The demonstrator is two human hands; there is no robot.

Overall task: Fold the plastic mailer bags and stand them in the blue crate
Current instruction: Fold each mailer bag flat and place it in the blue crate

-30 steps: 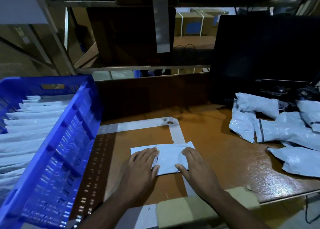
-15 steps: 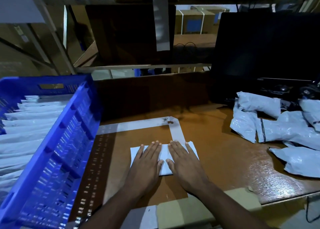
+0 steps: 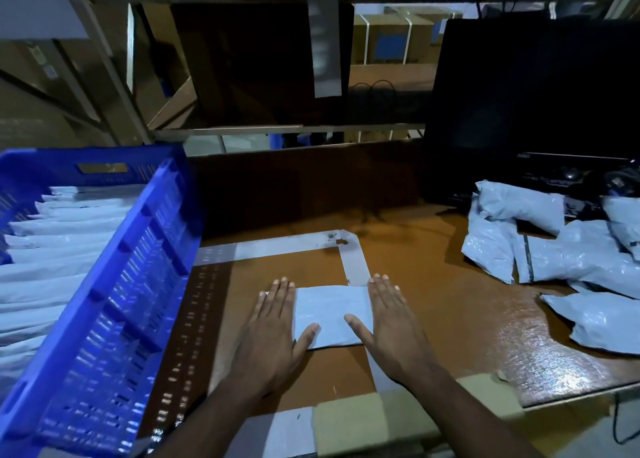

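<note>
A folded grey mailer bag (image 3: pixel 332 314) lies flat on the brown table, inside a taped rectangle. My left hand (image 3: pixel 275 333) presses flat on its left edge with straight fingers. My right hand (image 3: pixel 389 326) presses flat on its right edge, thumb lying on the bag. The blue crate (image 3: pixel 114 284) stands at the left, holding several folded mailers (image 3: pixel 52 246) upright in a row. A heap of unfolded grey mailers (image 3: pixel 561 257) lies at the right.
A dark monitor (image 3: pixel 533 87) and a keyboard (image 3: pixel 557 177) stand behind the heap at the back right. A dark board (image 3: pixel 304 180) rises along the table's far edge. Cardboard and tape (image 3: pixel 349 423) cover the near table edge. Shelving frames run overhead.
Both hands slid apart from the middle of the folded mailer to its left and right edges, smoothing it flat. The bag stays in place.
</note>
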